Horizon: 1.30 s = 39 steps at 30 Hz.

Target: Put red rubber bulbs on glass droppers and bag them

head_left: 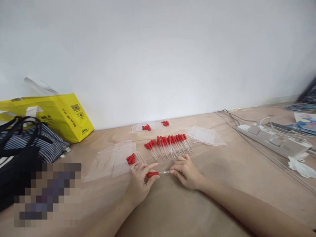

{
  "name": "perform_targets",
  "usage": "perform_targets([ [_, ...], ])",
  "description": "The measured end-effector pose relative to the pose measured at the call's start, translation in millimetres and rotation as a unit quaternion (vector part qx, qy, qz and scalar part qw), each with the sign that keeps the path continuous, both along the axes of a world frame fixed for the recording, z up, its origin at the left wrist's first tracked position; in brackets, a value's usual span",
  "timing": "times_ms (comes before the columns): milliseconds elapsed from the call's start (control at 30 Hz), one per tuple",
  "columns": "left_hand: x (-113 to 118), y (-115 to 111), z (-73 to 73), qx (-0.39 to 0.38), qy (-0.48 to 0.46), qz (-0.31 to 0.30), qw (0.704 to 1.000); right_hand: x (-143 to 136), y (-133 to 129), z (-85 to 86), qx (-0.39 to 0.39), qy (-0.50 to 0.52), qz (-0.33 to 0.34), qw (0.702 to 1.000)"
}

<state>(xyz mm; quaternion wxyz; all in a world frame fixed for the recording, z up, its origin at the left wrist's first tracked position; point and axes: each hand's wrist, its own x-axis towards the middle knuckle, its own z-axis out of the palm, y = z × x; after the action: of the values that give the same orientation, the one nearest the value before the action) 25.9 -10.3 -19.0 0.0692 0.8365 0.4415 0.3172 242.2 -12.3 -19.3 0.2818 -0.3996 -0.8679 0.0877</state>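
Observation:
Between my hands lies a glass dropper tube (pixel 164 172) with a red rubber bulb (pixel 152 174) on its left end. My left hand (pixel 143 179) holds the bulb between thumb and fingers. The right end of the tube is pinched in my right hand (pixel 185 171). Just beyond, a row of droppers with red bulbs (pixel 169 141) lies side by side. Several loose red bulbs (pixel 131 158) and bare glass tubes (pixel 140 157) are beside my left hand. More red bulbs (pixel 146 127) rest on clear plastic near the wall.
Clear plastic bags (pixel 101 164) lie at the left, others (pixel 207 135) right of the row. A yellow bag (pixel 71 115) and striped bag (pixel 50 143) stand far left. At the right are a power strip (pixel 271 140), cables, a phone (pixel 281 127) and a crumpled tissue (pixel 302 167).

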Motion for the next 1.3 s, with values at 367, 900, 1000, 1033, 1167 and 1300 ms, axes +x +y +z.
perform_targets([
  [367,-6.0,1.5,0.7,0.0,0.021,-0.002,1.0,6.0,-1.3,4.1,0.008,-0.024,0.022,0.999],
  [900,-48.8,32.5,10.5,0.029,0.006,0.331,0.943,-74.9,50.4,1.9,-0.024,0.057,-0.263,0.963],
  [1000,-51.8,33.4,14.4,-0.033,0.022,0.352,0.935,-81.9,58.5,0.5,-0.018,0.043,-0.271,0.962],
  [1033,-51.4,33.3,16.0,-0.047,0.026,0.357,0.933,-82.3,59.9,-0.5,-0.017,0.037,-0.269,0.962],
  [1167,-48.7,34.0,21.8,-0.06,0.05,0.367,0.927,-79.0,61.0,-1.6,-0.024,0.018,-0.269,0.963],
  [1300,-48.1,36.2,23.5,-0.081,0.054,0.364,0.926,-80.4,56.3,3.6,-0.006,0.015,-0.256,0.967],
])
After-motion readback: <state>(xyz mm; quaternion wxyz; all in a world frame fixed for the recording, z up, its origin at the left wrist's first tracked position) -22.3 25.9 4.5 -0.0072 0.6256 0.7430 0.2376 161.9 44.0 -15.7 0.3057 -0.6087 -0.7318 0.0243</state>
